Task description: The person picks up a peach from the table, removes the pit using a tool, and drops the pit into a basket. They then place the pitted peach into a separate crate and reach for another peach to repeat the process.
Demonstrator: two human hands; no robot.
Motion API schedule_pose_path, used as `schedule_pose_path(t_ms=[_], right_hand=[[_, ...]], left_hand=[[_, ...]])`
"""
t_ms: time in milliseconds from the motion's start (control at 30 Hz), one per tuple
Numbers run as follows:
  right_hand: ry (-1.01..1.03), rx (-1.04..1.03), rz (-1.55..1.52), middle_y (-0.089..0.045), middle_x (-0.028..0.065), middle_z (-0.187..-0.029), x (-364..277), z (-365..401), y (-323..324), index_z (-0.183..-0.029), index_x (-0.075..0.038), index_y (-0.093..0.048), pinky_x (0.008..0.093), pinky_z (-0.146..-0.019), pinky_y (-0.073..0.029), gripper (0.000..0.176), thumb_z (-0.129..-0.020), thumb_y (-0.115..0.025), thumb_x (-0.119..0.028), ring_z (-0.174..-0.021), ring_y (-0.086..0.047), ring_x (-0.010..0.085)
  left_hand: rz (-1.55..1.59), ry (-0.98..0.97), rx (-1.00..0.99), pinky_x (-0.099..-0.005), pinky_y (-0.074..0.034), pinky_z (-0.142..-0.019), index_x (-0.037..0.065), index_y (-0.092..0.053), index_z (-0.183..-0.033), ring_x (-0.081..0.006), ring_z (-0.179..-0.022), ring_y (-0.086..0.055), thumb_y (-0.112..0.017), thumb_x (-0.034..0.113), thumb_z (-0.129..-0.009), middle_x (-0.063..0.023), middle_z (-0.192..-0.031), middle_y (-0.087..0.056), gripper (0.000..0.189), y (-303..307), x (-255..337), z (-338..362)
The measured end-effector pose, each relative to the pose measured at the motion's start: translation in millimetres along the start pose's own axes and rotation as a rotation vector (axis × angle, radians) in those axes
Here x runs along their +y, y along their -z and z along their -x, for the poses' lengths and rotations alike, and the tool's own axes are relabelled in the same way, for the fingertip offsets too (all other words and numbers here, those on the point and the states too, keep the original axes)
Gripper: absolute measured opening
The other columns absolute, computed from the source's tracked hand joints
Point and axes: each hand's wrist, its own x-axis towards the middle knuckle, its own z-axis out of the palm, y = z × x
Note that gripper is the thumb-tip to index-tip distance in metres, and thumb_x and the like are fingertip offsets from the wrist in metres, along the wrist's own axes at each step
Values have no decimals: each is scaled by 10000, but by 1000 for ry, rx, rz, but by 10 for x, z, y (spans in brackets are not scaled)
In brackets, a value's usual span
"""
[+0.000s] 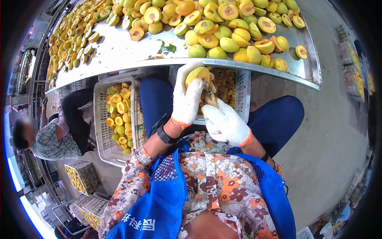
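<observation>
My left hand [186, 95], in a white glove, is closed around a yellow peach half [197, 74], just in front of the table edge. My gloved right hand [227, 124] grips a small pitting tool [211, 98] with a light-coloured handle. The tool's dark metal end is at the cut side of the peach half; how deep it sits is hidden by my fingers. Beneath both hands, between my knees, a crate [242, 89] holds brown pits and scraps [224, 85].
A metal table [119, 46] bears heaps of halved peaches [229, 30] and a green leaf [167, 47]. Left of my leg stands a white crate [102, 137] of hollowed halves [120, 105]. Another person [55, 137] sits further left. Stacked crates [350, 65] stand at right.
</observation>
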Motion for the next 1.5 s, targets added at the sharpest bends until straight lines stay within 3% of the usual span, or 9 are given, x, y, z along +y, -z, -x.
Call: schedule_pose_path(t_ms=[167,233,267,467,533,1067,1133,1300,1500], right_hand=[[-69,-20,-124,-535,-24,-689,111,-103,197,-1169,-135,-570,249,-420,-380,228,-1028,-594,-313,-498,-505,75],[987,373,1307,-562,1,-702,325,-288,333,-1127,-87,-578,279,-460,-412,251,-1012,-617,-307,-531,-540,95],[987,371,1307,-562,1,-702,363,-297,350,-1127,-87,-578,279,-460,-412,251,-1012,-617,-307,-531,-540,95],[591,104,704,-535,-2,-685,153,-32,7,-1108,-81,-569,279,-460,-408,221,-1014,-617,-276,-526,-516,88],[-53,0,-70,-477,-34,-660,-31,58,-89,-1126,-111,-545,247,-402,-347,172,-1043,-575,-260,-481,-442,58],[-164,-287,-225,-416,-35,-645,56,-1,86,-1057,-88,-526,209,-385,-286,145,-1086,-433,-195,-440,-350,24],[-323,-303,-548,-370,-45,-562,18,3,44,-984,-92,-500,209,-354,-264,228,-1105,-407,-261,-367,-300,20],[-310,-434,-406,-401,-43,-590,-4,2,41,-966,-133,-543,215,-343,-237,226,-1089,-462,-304,-364,-303,52],[-152,-28,-66,-445,-31,-639,28,-20,231,-1094,-106,-488,211,-361,-280,136,-1056,-545,-224,-426,-356,44]], left_hand=[[12,48,-114,-324,-543,-886,40,-480,-1389,-197,-971,-656,-562,221,-1018,-156,-1200,-633,421,166,-6,-110],[10,167,-157,-324,-520,-947,16,-531,-1359,-192,-1049,-653,-559,201,-1017,-141,-1229,-645,390,233,106,-194],[10,166,-155,-324,-520,-947,16,-531,-1359,-192,-1049,-653,-559,201,-1017,-141,-1229,-645,390,222,99,-197],[-98,75,29,-284,-543,-836,1,-641,-1192,-140,-942,-669,-515,132,-1044,-100,-1104,-698,235,162,-6,-109],[-43,50,37,-277,-551,-795,-3,-636,-1183,-136,-886,-677,-514,129,-1042,-96,-1058,-704,227,125,-34,-95],[-305,-133,25,-326,-572,-687,17,-557,-1227,-232,-780,-671,-429,310,-1091,-197,-1009,-684,347,228,-291,-52],[325,226,-130,-339,-566,-654,44,-554,-1227,-268,-758,-665,-424,417,-1079,-211,-989,-673,423,191,-213,-76],[302,98,-236,-379,-572,-642,66,-548,-1221,-279,-735,-667,-464,502,-1052,-215,-959,-670,475,303,-204,-174],[49,-6,369,-369,-589,-713,77,-603,-1236,-265,-899,-699,-514,468,-1039,-137,-1063,-689,447,1268,261,-151]])
